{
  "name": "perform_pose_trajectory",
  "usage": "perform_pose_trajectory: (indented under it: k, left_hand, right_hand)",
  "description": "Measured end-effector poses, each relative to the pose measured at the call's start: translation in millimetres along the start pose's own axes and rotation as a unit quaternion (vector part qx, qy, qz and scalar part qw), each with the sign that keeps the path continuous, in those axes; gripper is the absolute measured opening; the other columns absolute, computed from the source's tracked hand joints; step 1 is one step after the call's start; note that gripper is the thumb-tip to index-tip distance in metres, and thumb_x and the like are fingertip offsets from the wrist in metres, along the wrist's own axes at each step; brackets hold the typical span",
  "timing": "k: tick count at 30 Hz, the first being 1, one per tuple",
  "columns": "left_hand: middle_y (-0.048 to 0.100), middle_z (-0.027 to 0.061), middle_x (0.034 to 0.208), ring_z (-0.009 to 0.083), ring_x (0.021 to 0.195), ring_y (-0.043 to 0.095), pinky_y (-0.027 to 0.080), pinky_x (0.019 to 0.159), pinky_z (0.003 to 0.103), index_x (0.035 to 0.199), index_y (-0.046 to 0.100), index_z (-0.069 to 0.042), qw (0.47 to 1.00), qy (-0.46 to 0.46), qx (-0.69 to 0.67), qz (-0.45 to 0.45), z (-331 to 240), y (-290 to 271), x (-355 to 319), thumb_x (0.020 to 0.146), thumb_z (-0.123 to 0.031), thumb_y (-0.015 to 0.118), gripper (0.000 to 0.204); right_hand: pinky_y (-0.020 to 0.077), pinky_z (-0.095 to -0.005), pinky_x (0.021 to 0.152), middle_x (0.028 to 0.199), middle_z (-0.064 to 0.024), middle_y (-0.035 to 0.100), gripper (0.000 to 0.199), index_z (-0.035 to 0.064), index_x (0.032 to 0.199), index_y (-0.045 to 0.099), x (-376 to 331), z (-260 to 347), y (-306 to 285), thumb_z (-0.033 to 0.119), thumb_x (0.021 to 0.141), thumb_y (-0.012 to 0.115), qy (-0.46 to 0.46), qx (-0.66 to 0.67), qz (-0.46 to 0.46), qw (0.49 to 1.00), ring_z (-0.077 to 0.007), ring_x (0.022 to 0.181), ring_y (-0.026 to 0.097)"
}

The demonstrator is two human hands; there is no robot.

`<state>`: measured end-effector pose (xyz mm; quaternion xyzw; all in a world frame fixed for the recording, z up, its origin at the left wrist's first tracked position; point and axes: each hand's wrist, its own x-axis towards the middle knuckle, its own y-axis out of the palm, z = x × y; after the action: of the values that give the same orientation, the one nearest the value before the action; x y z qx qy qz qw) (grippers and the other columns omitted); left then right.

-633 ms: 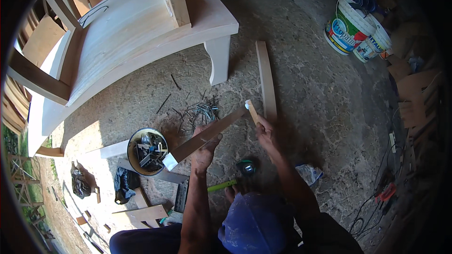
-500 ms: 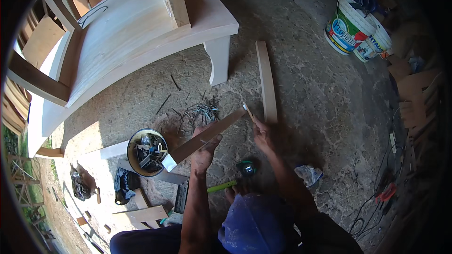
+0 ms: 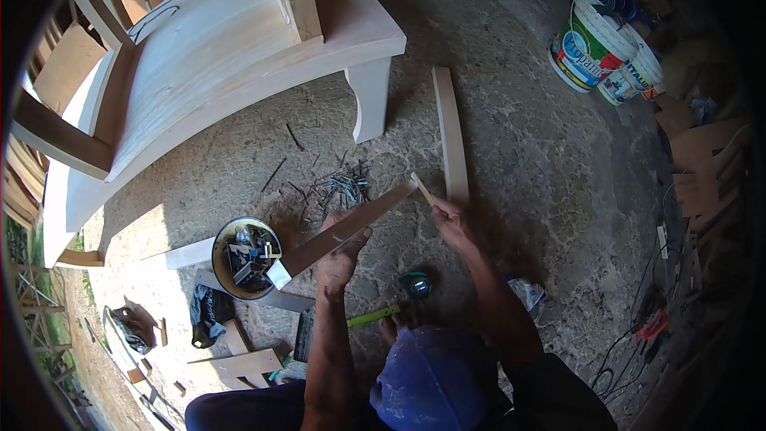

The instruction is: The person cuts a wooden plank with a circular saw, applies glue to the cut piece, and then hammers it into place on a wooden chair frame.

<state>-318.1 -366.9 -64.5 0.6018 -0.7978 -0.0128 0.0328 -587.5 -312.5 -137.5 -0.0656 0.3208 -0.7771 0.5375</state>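
Note:
My left hand [image 3: 338,262] is closed around a wooden strip [image 3: 351,227], which slants from lower left up to the right. Its lower left end catches bright light. Pinched in my right hand [image 3: 453,225] is a thin wooden stick [image 3: 423,189], its tip touching the strip's far end. Some whitish paste shows at that contact; its exact kind is unclear. Beyond my left hand lies a pile of nails [image 3: 345,185] on the floor. Beside the strip's lower end stands a round tin [image 3: 217,249] full of small hardware pieces.
Another wooden strip [image 3: 450,132] lies beyond my right hand. A large pale wooden furniture piece [image 3: 239,56] fills the upper left. Near my knees are a tape measure [image 3: 416,284] and a black plastic bag [image 3: 209,315]. Paint buckets [image 3: 586,44] stand upper right, cables [image 3: 630,351] lower right.
The white blob at the stick's tip has shrunk and spread on the strip's end. My right hand has shifted slightly right; the strip's lower end moved slightly left.

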Motion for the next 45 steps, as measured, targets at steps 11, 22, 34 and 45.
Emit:
perform_pose_trajectory:
  k: [11, 22, 34, 45]
  left_hand:
    - [0.069, 0.0074, 0.111, 0.0164, 0.1, 0.062, 0.049, 0.092, 0.033, 0.124, 0.066, 0.001, 1.0, -0.006, 0.017, -0.004, -7.5, 0.3, 0.5, 0.089, -0.011, 0.078, 0.039]
    - [0.069, 0.013, 0.123, 0.0189, 0.108, 0.063, 0.05, 0.095, 0.034, 0.118, 0.066, 0.001, 1.0, -0.003, 0.028, 0.009, -4.9, -3.1, 1.3, 0.089, -0.015, 0.08, 0.036]
    - [0.069, 0.0122, 0.125, 0.0184, 0.11, 0.063, 0.049, 0.097, 0.033, 0.119, 0.064, 0.0, 1.0, 0.004, 0.029, 0.008, -2.0, -0.5, -1.5, 0.089, -0.012, 0.079, 0.035]
    - [0.069, 0.0141, 0.125, 0.018, 0.112, 0.063, 0.05, 0.096, 0.033, 0.113, 0.062, 0.0, 0.999, 0.025, 0.023, 0.038, 7.9, -1.0, 3.4, 0.091, -0.007, 0.076, 0.027]
  right_hand:
    - [0.046, -0.0255, 0.065, 0.089, 0.0031, 0.06, 0.039, 0.0153, 0.145, 0.059, 8.8, -11.9, -4.5, 0.018, 0.106, 0.056, -0.014, 0.104, 0.066, 0.992, -0.0075, 0.072, 0.05]
    - [0.0482, -0.0265, 0.065, 0.093, 0.0023, 0.063, 0.038, 0.0133, 0.145, 0.059, -17.0, 36.2, -14.3, 0.018, 0.107, 0.054, 0.099, 0.126, 0.092, 0.983, -0.0071, 0.071, 0.05]
    - [0.0475, -0.0234, 0.067, 0.102, -0.0007, 0.065, 0.045, 0.0102, 0.149, 0.053, -61.5, 67.2, -22.9, 0.026, 0.108, 0.055, 0.07, 0.271, 0.191, 0.941, -0.0059, 0.078, 0.053]
    - [0.0526, -0.0363, 0.075, 0.093, -0.013, 0.057, 0.053, 0.0159, 0.145, 0.058, -114.7, 96.3, 1.0, -0.002, 0.096, 0.062, -0.291, 0.02, 0.012, 0.956, -0.023, 0.078, 0.059]
